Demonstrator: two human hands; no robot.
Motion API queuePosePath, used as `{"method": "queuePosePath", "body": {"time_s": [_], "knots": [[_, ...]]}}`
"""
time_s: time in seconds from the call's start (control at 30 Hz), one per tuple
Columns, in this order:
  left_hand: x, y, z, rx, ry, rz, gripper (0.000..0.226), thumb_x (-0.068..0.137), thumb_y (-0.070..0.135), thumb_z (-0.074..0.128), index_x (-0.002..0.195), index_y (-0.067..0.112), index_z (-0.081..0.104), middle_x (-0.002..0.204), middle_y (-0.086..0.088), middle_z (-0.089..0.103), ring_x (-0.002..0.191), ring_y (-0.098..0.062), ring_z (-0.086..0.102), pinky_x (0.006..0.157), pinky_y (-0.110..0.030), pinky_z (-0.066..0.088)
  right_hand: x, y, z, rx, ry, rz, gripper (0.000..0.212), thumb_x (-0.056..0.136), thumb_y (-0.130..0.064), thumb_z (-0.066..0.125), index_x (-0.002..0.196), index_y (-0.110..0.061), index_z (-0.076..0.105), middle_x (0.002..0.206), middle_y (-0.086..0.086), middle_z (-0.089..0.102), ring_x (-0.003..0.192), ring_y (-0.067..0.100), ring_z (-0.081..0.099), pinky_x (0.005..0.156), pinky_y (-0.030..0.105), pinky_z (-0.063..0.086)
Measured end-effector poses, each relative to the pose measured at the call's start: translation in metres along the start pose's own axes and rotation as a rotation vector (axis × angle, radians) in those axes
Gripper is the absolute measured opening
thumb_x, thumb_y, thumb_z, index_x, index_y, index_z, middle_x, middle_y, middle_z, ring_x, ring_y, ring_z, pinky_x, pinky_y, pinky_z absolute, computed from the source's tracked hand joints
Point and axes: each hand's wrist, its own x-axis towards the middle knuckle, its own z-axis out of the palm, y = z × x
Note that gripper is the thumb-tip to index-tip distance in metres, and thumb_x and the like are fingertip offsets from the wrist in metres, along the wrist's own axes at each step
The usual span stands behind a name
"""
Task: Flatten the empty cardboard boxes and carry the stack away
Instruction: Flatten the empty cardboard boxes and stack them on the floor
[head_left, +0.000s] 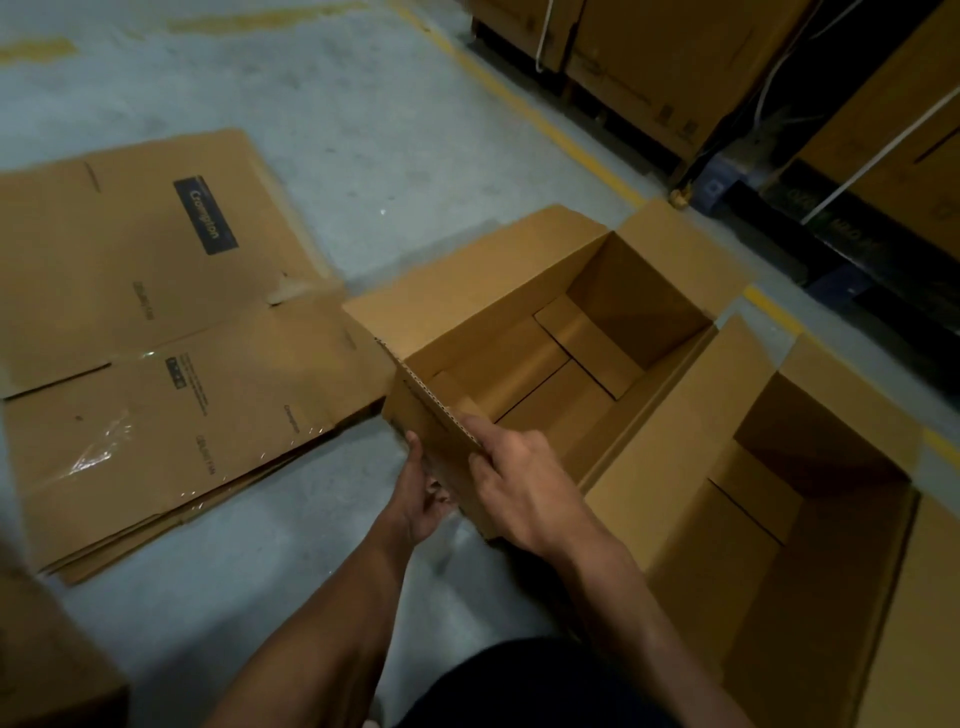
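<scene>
An open, empty brown cardboard box stands on the concrete floor in the middle of the view, its top flaps spread outward. My right hand grips the top edge of its near short flap, fingers curled over the rim. My left hand presses against the outer face of that same flap from below. A second open empty box stands to the right, touching the first. On the left lies a stack of flattened boxes with a dark printed label and bits of clear tape.
Strapped cartons on dark pallets line the back right behind a yellow floor line. The corner of another carton shows at the lower left. Grey floor stretches beyond the flattened stack.
</scene>
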Motion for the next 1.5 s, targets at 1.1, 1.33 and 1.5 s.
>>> {"method": "queuePosePath", "body": {"time_s": [1.1,1.33,1.5], "knots": [[-0.349,0.182,0.356,0.381,-0.192,1.086,0.049,0.089,0.073,0.06,0.112,0.032,0.047,0.115,0.005,0.068,0.109,-0.015,0.067,0.106,-0.054,0.053,-0.278,-0.023,-0.215,0.87,1.195,-0.159,0.038,0.098,0.011,0.053,0.099,-0.02,0.075,0.087,-0.01,0.078,0.079,0.009,0.072,0.065,0.026,0.057],[-0.414,0.02,0.473,0.934,-0.22,1.408,0.054,0.096,0.073,0.049,0.126,0.029,0.053,0.126,0.0,0.059,0.12,-0.025,0.056,0.107,-0.054,0.041,-0.398,0.088,-0.197,1.287,1.585,0.219,0.023,0.102,-0.001,0.053,0.116,-0.011,0.067,0.1,0.003,0.074,0.091,0.024,0.071,0.079,0.042,0.055],[-0.421,-0.155,0.483,1.474,-0.502,1.501,0.052,0.099,0.072,0.043,0.139,0.038,0.048,0.141,0.009,0.05,0.134,-0.017,0.042,0.112,-0.053,0.031,-0.458,0.156,-0.127,1.556,1.727,0.427,0.024,0.109,-0.013,0.052,0.128,-0.019,0.066,0.122,0.011,0.072,0.112,0.033,0.067,0.084,0.043,0.055]]}}
